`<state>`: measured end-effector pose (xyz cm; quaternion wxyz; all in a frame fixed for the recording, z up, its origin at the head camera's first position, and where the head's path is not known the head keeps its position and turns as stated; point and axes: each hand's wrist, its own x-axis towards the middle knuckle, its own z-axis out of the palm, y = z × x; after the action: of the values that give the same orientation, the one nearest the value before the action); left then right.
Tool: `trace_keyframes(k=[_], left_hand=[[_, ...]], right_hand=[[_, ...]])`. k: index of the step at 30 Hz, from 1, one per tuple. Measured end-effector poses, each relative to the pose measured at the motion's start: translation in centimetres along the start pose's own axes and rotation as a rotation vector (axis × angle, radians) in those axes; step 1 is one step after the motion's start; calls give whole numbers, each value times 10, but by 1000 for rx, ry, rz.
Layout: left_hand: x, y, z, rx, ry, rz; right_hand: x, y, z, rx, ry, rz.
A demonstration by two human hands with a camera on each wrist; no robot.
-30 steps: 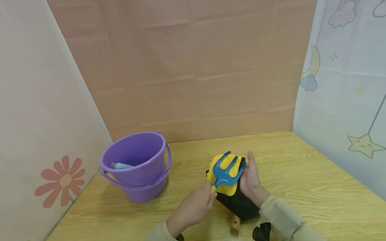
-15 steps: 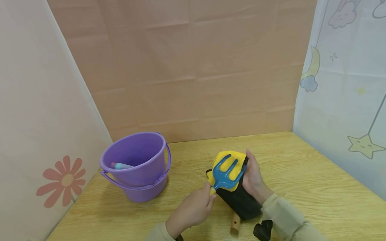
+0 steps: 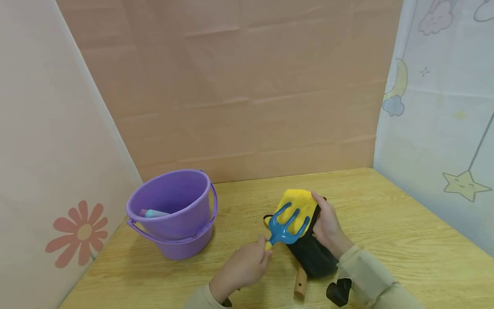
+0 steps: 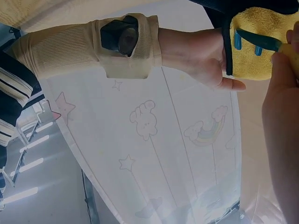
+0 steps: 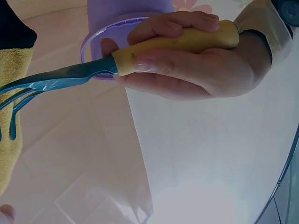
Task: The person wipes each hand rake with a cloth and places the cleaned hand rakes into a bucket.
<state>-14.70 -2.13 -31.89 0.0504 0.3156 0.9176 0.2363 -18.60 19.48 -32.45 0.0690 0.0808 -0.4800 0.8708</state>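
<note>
My left hand grips the yellow handle of a small garden fork, whose blue tines point up and right. In the right wrist view, fingers and thumb wrap round that handle. Behind the tines is a yellow towelling cloth with dark edging and a small loop. My right hand holds the cloth by its right edge, thumb at the top; its other fingers are mostly hidden. Black fabric hangs below the yellow part. In the left wrist view, the tines are partly against the towelling; exact contact is unclear.
A purple bucket stands at the left of the wooden table, with a pale blue and pink item inside. A wooden handle with a hole sticks out under the black fabric. Fabric walls enclose the back and sides.
My right hand has shifted slightly to the right with the cloth, its thumb now bent over the cloth's edge. The fork has moved slightly left and down the cloth. The bucket stays put.
</note>
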Motion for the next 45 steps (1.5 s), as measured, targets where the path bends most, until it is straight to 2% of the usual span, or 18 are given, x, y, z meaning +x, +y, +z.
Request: trace_keyframes(k=[7,12,16,23,33,45], left_hand=[[-1,4,-9,-66,6,5],[0,7,-15,-94,23,11],[1,8,-18,-109,26,12],[0,8,-19,-116,24,6],[-1,8,-22,-123,52,-7],[-2,9,-23,-121,63,18]], right_hand=[[4,-9,12,107,197,76],[3,-15,19,230,270,107],[3,-14,24,264,292,137],[3,-10,24,287,319,137],[3,-8,28,245,306,142],[2,-4,28,217,291,163]])
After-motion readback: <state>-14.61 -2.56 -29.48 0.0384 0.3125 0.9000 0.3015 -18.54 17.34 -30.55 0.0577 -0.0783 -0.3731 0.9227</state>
